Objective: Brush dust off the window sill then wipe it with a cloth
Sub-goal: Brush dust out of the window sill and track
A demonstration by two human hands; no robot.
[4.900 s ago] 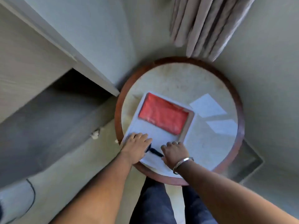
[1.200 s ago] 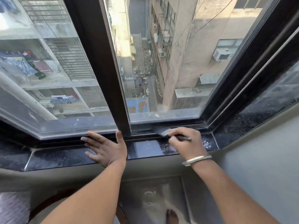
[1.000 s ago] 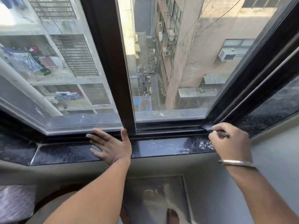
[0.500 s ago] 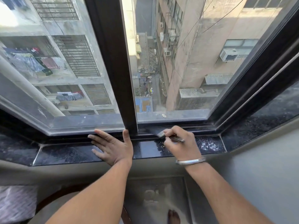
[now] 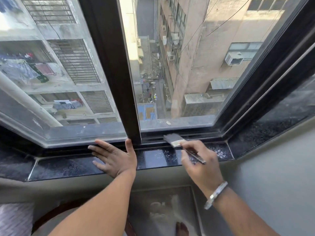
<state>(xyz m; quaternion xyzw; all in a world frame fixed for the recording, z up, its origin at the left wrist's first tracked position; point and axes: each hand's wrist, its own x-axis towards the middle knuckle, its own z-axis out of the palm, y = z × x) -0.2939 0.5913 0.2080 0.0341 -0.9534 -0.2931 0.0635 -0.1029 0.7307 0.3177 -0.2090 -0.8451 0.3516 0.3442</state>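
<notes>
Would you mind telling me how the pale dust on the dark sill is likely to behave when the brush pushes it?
The dust lies as loose pale flecks, so it will probably scatter and drift rather than move as one heap. The sill looks glossy, so flecks should slide easily. The brush in the right hand has soft-looking bristles, likely to bend and miss some.
</notes>
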